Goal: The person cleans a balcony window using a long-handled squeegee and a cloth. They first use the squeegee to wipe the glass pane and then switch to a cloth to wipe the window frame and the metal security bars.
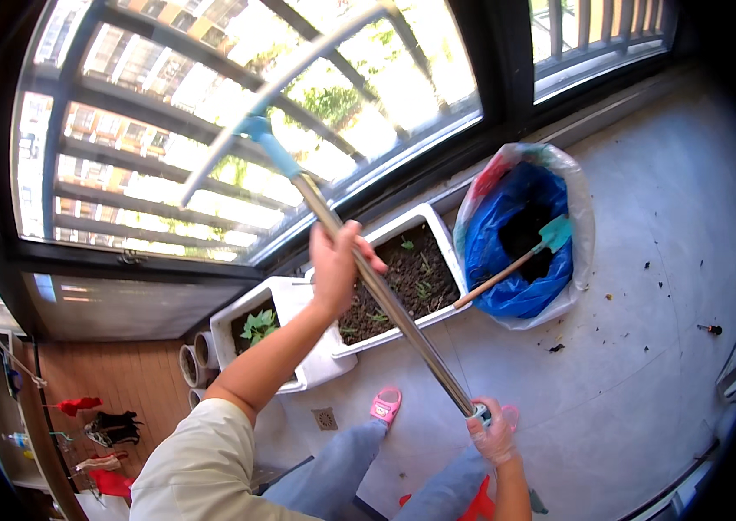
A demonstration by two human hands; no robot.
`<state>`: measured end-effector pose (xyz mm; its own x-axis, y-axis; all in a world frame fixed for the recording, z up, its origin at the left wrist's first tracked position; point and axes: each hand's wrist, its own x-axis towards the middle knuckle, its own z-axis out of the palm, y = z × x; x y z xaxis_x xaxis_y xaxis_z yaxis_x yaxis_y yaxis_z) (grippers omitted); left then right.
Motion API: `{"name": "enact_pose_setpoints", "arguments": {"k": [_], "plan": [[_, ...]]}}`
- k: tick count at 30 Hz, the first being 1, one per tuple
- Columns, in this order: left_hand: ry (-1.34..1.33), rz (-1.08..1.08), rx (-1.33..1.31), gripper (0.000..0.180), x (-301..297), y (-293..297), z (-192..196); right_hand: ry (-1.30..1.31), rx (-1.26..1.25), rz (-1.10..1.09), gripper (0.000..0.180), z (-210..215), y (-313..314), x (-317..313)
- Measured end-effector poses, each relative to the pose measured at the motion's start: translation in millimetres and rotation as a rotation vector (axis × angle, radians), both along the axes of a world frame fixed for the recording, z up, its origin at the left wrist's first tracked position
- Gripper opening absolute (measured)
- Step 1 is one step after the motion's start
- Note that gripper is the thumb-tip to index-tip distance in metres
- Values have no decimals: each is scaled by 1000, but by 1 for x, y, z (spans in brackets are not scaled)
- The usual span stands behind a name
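Note:
A long-handled squeegee with a silver pole, a light blue joint and a long pale blade slants across the view. The blade is up at the window; I cannot tell whether it touches the glass. Partway up the pole, my left hand is closed round it. Lower down, the fingers of my right hand wrap the pole's end. Beneath my left hand stands a white planter of dark soil with small seedlings. Another white planter to its left holds a leafy green plant.
A blue-lined bag of dark soil stands beside the planters, a small trowel with a teal blade resting in it. Soil crumbs and a small dark tool lie on the floor. Several pots stand at the left.

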<state>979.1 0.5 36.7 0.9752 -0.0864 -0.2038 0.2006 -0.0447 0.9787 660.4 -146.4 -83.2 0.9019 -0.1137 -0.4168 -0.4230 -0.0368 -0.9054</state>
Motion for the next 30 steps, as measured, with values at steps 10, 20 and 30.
{"name": "enact_pose_setpoints", "arguments": {"k": [10, 20, 30], "plan": [[-387, 107, 6, 20, 66, -86, 130, -319, 188, 50, 40, 64, -74, 127], [-395, 186, 212, 11, 87, -103, 81, -220, 258, 34, 46, 10, -71, 138], [-298, 114, 399, 16, 74, -99, -2, 44, 695, -9, 50, -58, -28, 108]]}}
